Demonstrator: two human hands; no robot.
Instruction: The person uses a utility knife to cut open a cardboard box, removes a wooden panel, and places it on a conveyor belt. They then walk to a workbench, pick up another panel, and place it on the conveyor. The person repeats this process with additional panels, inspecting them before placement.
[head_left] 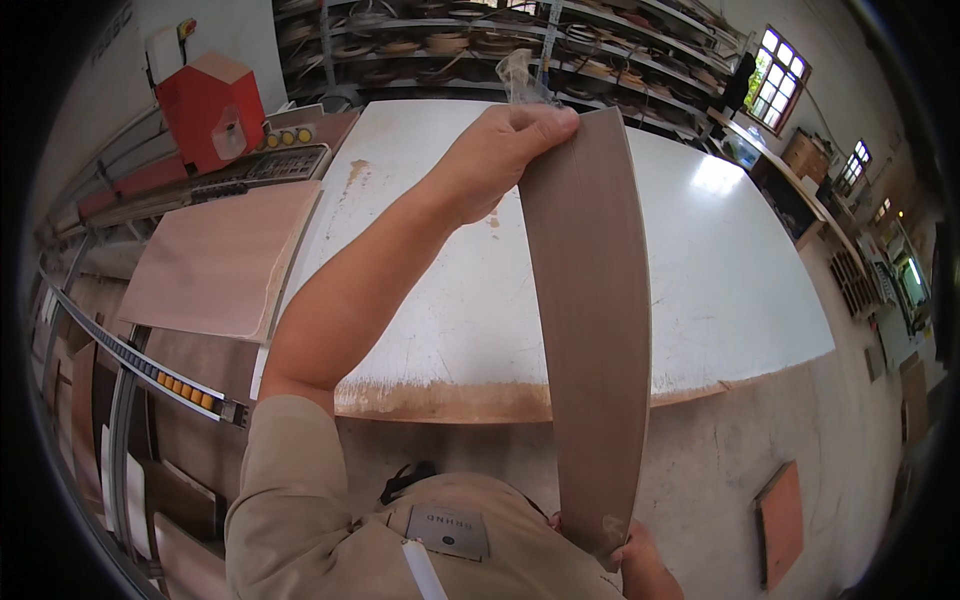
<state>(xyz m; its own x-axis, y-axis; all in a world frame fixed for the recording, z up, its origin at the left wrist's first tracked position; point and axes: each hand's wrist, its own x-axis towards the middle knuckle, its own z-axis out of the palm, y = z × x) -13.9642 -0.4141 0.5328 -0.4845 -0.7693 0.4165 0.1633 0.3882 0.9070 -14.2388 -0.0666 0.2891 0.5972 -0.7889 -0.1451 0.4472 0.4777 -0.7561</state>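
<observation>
A long grey-brown strip of edge banding (590,320) runs upright through the middle of the view, over a large white table (720,250). My left hand (500,150) pinches its top end at arm's length, fingers wrapped over the edge. My right hand (640,560) grips its bottom end close to my body, partly hidden behind the strip. A scrap of clear film (520,75) sticks up above my left fingers.
A red machine housing (210,105) and a roller conveyor (150,365) stand at left, with a pinkish board (215,260) beside the table. Shelves with coils of banding (480,40) line the back wall. A small brown panel (780,520) lies on the concrete floor at right.
</observation>
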